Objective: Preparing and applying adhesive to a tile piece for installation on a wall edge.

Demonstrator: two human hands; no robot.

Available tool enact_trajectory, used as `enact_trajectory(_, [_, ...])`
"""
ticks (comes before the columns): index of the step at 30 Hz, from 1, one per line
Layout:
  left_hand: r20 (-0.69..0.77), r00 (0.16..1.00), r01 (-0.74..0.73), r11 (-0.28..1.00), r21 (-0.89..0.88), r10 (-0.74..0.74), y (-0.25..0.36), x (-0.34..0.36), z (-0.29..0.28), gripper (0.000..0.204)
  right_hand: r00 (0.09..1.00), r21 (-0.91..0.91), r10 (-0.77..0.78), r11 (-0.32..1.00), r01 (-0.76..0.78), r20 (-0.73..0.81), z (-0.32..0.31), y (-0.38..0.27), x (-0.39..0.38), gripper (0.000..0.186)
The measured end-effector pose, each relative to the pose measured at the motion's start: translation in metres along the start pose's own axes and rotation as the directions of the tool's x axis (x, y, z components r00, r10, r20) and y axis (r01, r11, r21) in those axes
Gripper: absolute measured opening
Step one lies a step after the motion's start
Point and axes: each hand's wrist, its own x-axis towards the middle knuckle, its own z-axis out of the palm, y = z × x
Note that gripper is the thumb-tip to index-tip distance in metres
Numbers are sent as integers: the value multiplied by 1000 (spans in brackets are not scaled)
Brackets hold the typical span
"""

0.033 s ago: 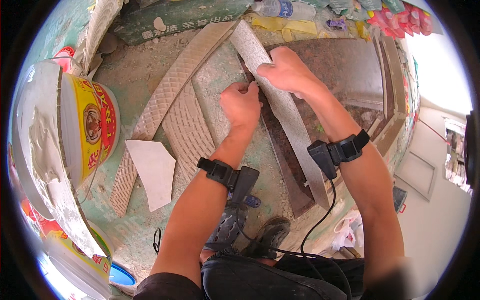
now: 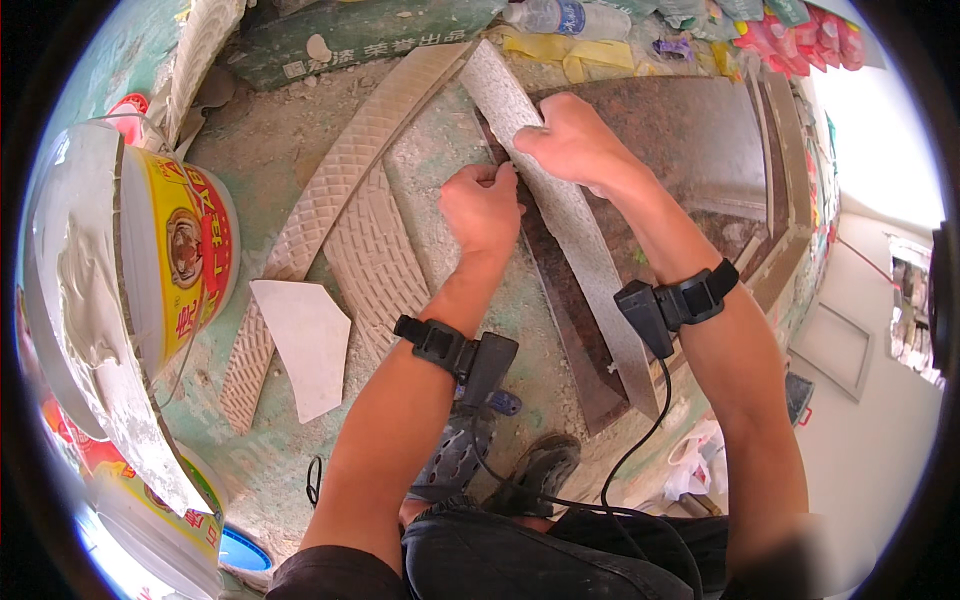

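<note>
A long, narrow strip (image 2: 585, 250) with a speckled light-grey face lies lengthwise over a dark brown stone-like slab (image 2: 690, 130). My right hand (image 2: 568, 140) is closed round the strip's far part, thumb on its left edge. Just left of the strip, my left hand (image 2: 482, 208) is curled, with thumb and forefinger pinched beside the slab's edge. Whatever sits in that pinch, if anything, is too small or hidden to make out. Both wrists wear black straps with small boxes and a cable.
Two beige ridged strips (image 2: 330, 190) (image 2: 375, 260) and a white angular offcut (image 2: 305, 345) lie on the dusty floor at left. A yellow-labelled bucket (image 2: 185, 250) stands far left, a board smeared with pale paste (image 2: 95, 300) across it. A plastic bottle (image 2: 570, 18) lies at the back.
</note>
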Motion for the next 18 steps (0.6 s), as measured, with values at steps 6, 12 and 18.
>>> enact_trajectory(6, [38,999,-21,1000,8,20,0,0,-2,29,1000,-7,-24,1000,23,-3,1,1,1,39])
enact_trajectory(12, [51,999,-2,1000,-1,2,1,0,-3,28,1000,32,-21,999,21,10,1,4,2,37])
enact_trajectory(18, [54,998,-13,1000,-7,14,3,-1,-3,28,1000,36,-24,999,24,0,3,6,2,36])
